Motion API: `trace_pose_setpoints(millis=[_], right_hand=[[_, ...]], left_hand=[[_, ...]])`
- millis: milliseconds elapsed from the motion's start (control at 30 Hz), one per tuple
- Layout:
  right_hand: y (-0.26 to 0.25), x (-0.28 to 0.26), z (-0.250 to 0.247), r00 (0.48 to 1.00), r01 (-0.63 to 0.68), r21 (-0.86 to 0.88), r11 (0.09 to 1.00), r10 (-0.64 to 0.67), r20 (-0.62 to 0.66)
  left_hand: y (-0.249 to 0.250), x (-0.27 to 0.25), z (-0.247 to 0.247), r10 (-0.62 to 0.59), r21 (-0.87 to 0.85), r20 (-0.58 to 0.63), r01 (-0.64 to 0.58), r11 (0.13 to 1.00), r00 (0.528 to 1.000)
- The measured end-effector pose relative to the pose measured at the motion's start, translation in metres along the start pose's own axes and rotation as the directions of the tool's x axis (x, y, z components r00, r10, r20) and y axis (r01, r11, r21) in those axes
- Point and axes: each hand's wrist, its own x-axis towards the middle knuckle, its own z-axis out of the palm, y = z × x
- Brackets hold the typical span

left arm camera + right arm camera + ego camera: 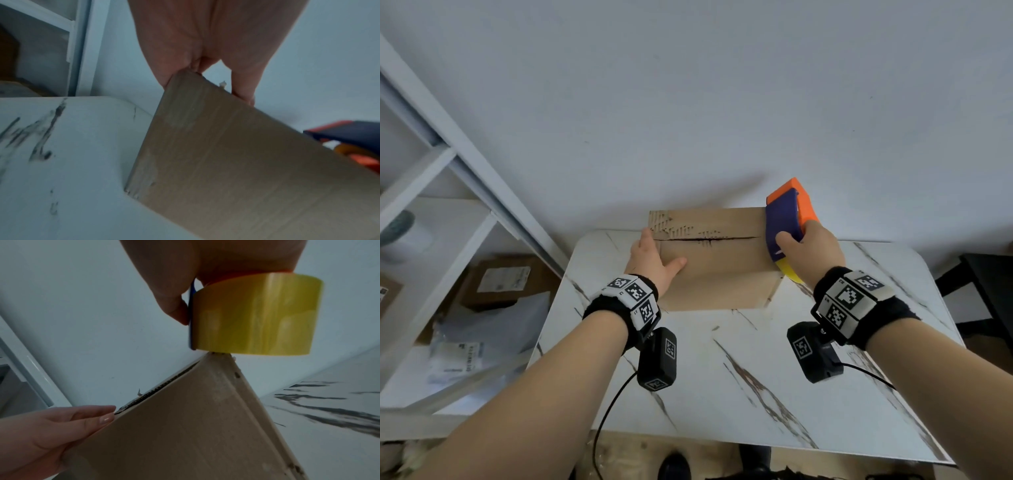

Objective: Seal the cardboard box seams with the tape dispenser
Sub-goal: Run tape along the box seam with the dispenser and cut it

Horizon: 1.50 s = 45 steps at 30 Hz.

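A brown cardboard box [715,260] stands at the far edge of the marble table [722,377], its top flaps meeting in a dark open seam [709,238]. My left hand [650,255] lies flat on the box's left end, fingers straight over the edge and thumb on the top face; the left wrist view shows the palm [185,40] against the box [236,162]. My right hand [804,250] grips an orange and blue tape dispenser [787,219] at the box's right end. Its yellow tape roll [255,314] touches the box corner [218,356].
A white wall [688,102] rises directly behind the box. A white shelf unit [431,205] with parcels [500,281] stands to the left. A dark piece of furniture [989,291] sits at the right. The near part of the table is bare marble.
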Motion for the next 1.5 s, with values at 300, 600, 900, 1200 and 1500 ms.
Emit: trace_pose_setpoints(millis=[300, 600, 900, 1200, 1500], right_hand=[[-0.002, -0.006, 0.003, 0.988, 0.132, -0.111, 0.985, -0.14, -0.069], [-0.031, -0.013, -0.008, 0.939, 0.32, -0.153, 0.935, -0.335, -0.08], [-0.053, -0.006, -0.031, 0.969, 0.246, 0.34, 0.908, -0.218, -0.118], [-0.065, -0.01, -0.031, 0.962, 0.259, 0.464, 0.847, -0.269, -0.047], [-0.069, -0.014, -0.028, 0.958, 0.237, 0.467, 0.852, -0.285, 0.035]], left_hand=[[-0.004, -0.007, 0.006, 0.182, 0.179, 0.018, -0.182, 0.967, 0.983], [0.006, -0.014, 0.003, 0.088, 0.179, -0.027, -0.082, 0.98, 0.996], [0.035, 0.004, -0.04, 0.233, -0.027, -0.145, -0.239, 0.971, 0.962], [0.048, -0.011, -0.067, -0.052, -0.839, 0.375, 0.363, 0.404, 0.926], [0.034, -0.012, -0.066, -0.075, -0.778, 0.269, 0.263, 0.571, 0.96]])
